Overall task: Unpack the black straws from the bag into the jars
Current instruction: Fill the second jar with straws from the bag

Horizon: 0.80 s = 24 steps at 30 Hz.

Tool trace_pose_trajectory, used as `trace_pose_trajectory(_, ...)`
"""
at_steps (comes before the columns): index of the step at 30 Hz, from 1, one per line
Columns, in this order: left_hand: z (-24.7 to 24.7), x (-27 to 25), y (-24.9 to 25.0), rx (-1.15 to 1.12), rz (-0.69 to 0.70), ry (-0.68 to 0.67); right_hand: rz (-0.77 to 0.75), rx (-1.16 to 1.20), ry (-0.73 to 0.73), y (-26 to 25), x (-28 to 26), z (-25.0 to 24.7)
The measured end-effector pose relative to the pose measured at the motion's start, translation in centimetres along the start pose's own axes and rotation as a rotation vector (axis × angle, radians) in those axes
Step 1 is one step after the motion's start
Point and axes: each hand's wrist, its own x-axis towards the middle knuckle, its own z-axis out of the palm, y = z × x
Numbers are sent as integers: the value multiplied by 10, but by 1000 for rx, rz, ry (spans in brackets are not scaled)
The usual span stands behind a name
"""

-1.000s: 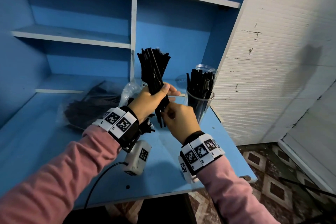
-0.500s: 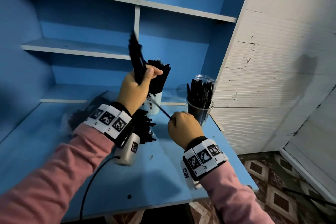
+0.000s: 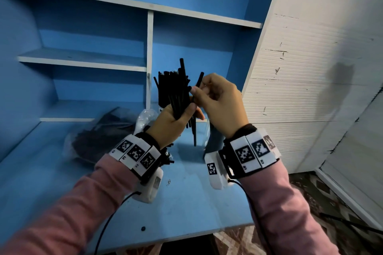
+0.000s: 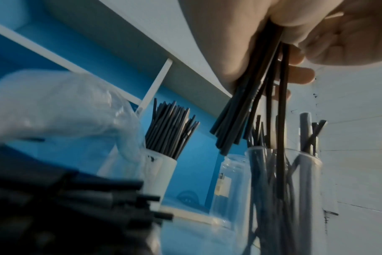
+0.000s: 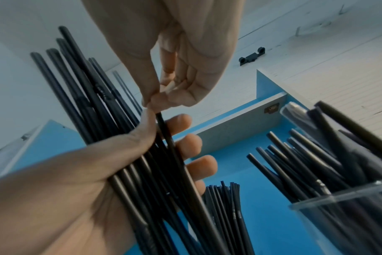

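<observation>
straws (image 3: 176, 93): matt blk plastic | jar (image 4: 290, 189): clear glossy | bag (image 3: 99, 136): clear film

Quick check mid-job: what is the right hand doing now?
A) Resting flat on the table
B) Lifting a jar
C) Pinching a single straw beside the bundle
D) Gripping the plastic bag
C: the right hand pinches a single straw beside the bundle gripped by the left hand.

Hand (image 4: 279, 34) grips straws (image 4: 251, 103) above jar (image 4: 283, 189).

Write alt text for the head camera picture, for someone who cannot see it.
A person's left hand grips an upright bundle of black straws while the right hand pinches a single straw at its edge. Below lie a blue desk and a clear bag of more straws.
</observation>
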Motion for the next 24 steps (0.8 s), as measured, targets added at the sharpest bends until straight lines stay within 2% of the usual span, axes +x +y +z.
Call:
trace_pose_trajectory(4,8,-1,-12,-47,-44,-70,-9,-24,-19,5,-2,0)
trace_pose_trajectory(6,13,-2,-14,-133,-105,-93,-21,-84,10,5,-3,-1)
trace_pose_trajectory(8,17,-3,-14,-220,-164,-114,-5,-33,18,2,-2,-2)
trace_pose_trajectory(12,25,-9,-20,-229,-290,-225,-92,146,-151,5,-4,-3)
trace_pose_trajectory(15,27,-11,-33,-164,-378,-337,-222,-7,-209,19,-12,3)
trace_pose_trajectory(18,26,-15,-45,-32,-473,-520,-287,-170,-247,41,-23,13)
trace_pose_trajectory(20,29,-19,-50,-60,-520,-546,-290,-204,-229,50,-27,15)
trace_pose_trajectory(24,31,-21,-55,-65,-516,-568,-292,-246,-139,54,-27,12)
